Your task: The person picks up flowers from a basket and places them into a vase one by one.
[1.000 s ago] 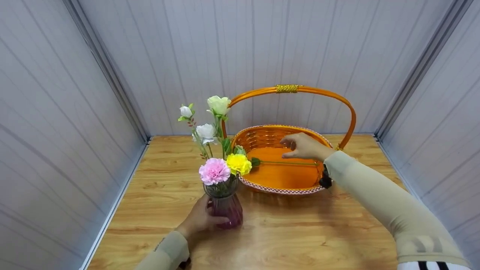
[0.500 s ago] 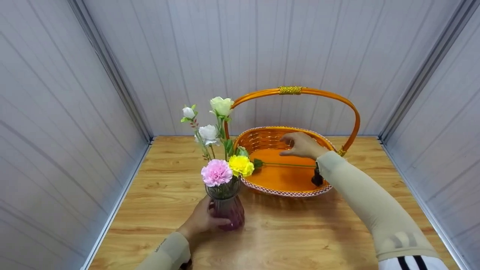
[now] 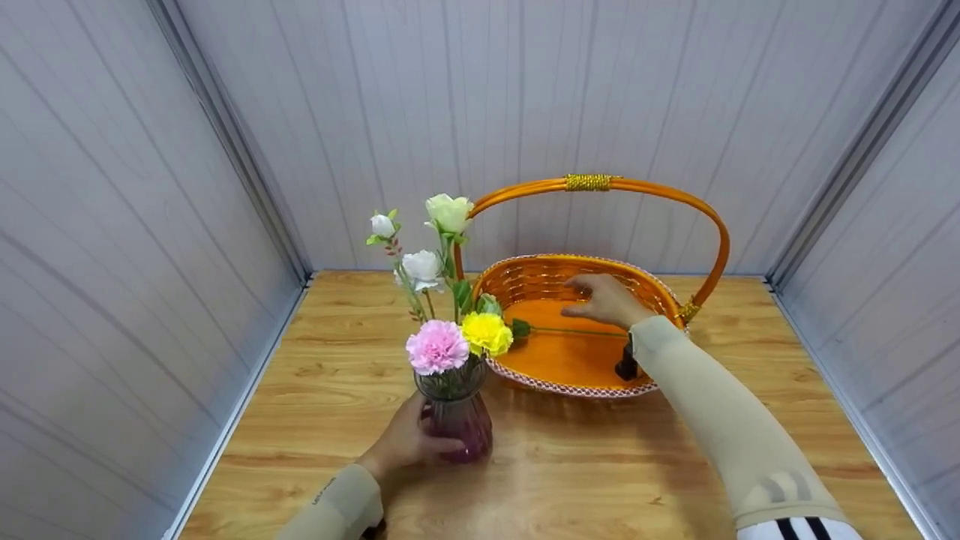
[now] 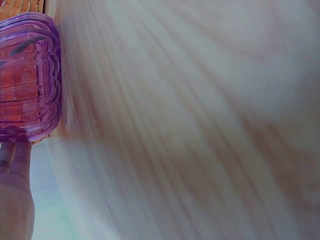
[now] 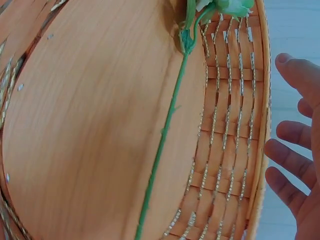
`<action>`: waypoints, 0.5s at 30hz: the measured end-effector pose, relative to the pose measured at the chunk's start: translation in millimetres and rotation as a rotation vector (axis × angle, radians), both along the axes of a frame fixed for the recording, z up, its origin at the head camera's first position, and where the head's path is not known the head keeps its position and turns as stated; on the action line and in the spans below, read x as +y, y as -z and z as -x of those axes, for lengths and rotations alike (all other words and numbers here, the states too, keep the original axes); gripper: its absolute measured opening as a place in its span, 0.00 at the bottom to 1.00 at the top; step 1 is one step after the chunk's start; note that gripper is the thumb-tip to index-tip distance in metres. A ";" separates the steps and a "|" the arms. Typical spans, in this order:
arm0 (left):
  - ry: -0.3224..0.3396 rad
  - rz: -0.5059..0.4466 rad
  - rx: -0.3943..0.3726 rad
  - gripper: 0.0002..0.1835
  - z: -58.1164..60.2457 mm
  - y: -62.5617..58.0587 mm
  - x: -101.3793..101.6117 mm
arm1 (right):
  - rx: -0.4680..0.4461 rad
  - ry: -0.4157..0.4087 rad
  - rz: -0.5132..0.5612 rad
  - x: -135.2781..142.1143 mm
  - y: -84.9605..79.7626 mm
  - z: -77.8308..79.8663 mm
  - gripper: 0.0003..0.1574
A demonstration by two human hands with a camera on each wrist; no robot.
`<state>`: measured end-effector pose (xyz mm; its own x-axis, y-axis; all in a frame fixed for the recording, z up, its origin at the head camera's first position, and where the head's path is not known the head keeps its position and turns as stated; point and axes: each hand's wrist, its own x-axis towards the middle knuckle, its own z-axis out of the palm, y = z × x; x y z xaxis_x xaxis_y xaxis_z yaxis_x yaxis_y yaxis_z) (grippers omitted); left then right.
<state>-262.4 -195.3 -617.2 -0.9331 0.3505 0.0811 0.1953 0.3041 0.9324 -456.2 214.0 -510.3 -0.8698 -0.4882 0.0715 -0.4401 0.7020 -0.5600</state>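
Observation:
My left hand (image 3: pixel 405 439) grips the lower side of a clear purple-pink glass vase (image 3: pixel 474 429). In the left wrist view, its fingers (image 4: pixel 19 160) lie against the vase base. From the vase rise a pink carnation (image 3: pixel 437 346), a yellow carnation (image 3: pixel 487 334), white roses (image 3: pixel 421 268) and a pale green rose (image 3: pixel 450 213). My right hand (image 3: pixel 606 300) hovers over the orange basket (image 3: pixel 577 391), holding nothing, thumb and fingers apart. Below it, a green-stemmed flower (image 5: pixel 167 120) lies across the basket floor. The right wrist view catches its pale bloom at the top edge.
The basket's tall arched handle (image 3: pixel 589 182) stands up behind the right hand. Pale panelled walls (image 3: pixel 525 97) enclose the wooden table (image 3: pixel 330 360) at the back and both sides. The flowers overlap the basket's left end in the head view.
The head view has shifted a little, so vase and basket appear further right. My right hand has moved slightly left relative to the basket. The left hand keeps its grip on the vase.

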 end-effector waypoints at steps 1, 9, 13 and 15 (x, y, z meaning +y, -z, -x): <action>-0.002 0.004 -0.002 0.51 -0.1 0.2 -0.1 | -0.020 -0.002 0.002 -0.4 1.7 0.4 0.40; -0.006 0.022 0.015 0.53 0.7 2.1 -1.0 | -0.159 -0.046 -0.004 1.3 12.8 5.7 0.43; 0.000 0.010 0.018 0.53 1.5 2.1 -1.5 | -0.210 -0.057 0.001 4.5 19.2 7.8 0.40; 0.001 0.007 0.017 0.52 1.8 2.0 -1.8 | -0.230 -0.057 0.001 5.7 21.7 8.5 0.39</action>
<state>-264.2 -197.1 -619.3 -0.9313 0.3518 0.0946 0.2113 0.3100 0.9270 -464.7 219.6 -532.0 -0.8341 -0.5373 -0.1247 -0.3399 0.6787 -0.6510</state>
